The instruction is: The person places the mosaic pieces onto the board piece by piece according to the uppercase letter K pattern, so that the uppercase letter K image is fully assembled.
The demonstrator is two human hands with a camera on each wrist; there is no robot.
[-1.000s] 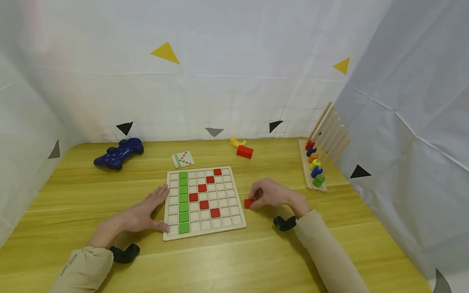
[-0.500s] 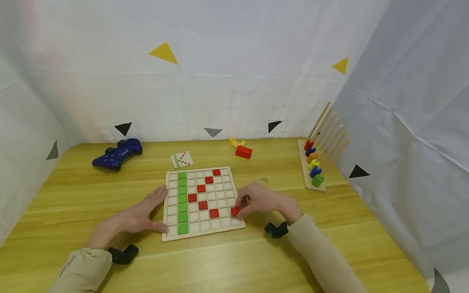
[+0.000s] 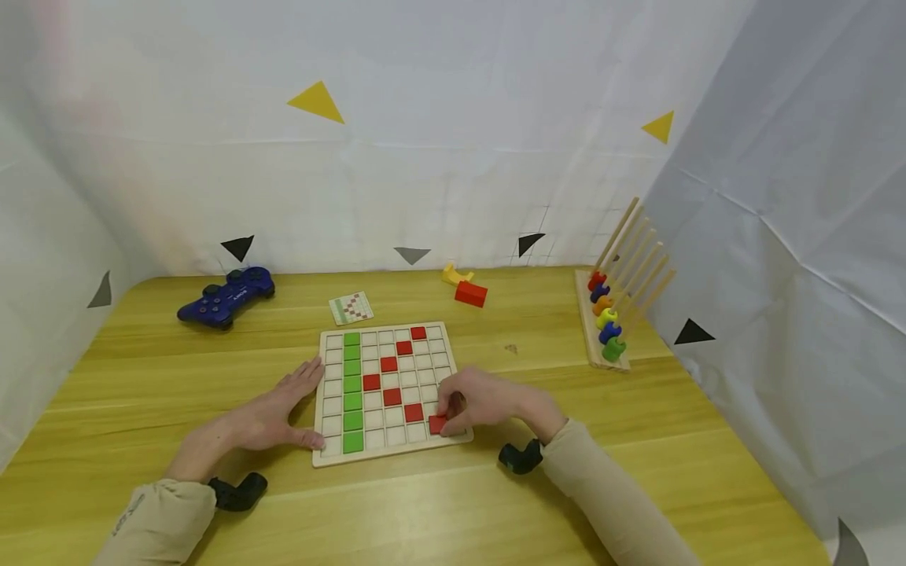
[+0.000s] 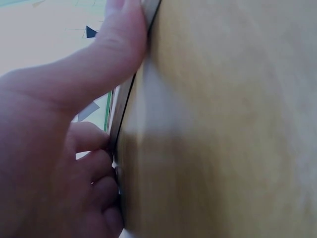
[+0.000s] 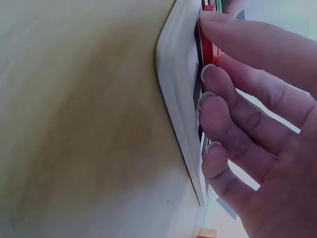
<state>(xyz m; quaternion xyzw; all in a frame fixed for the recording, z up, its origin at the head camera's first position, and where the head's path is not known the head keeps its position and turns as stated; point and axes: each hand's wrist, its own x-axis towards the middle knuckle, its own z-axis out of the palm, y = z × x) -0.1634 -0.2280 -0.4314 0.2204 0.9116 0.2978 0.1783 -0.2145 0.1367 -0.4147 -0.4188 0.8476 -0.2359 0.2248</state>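
Note:
A wooden grid board [image 3: 396,453] lies flat on the table, with a column of green tiles [image 3: 352,384] and a bent line of red tiles [image 3: 388,364] in its cells. My right hand [image 3: 484,399] pinches a red tile [image 3: 437,424] between thumb and fingers at the board's near right part. In the right wrist view that same tile [image 5: 208,42] stands at the board's surface under the fingertips. My left hand [image 3: 272,417] rests along the board's left edge, fingers spread, thumb on the near left corner. The left wrist view shows the thumb [image 4: 116,49] against the board's edge.
Behind the board lies a small pattern card [image 3: 351,307]. A blue game controller [image 3: 228,297] is at the back left. A red block [image 3: 471,294] and a yellow curved piece [image 3: 456,275] sit at the back. On the right stands a peg rack [image 3: 598,330] with coloured rings.
My right hand has carried the red tile from the table right of the board leftward onto the board's near right cells. The left hand has stayed at the board's left edge.

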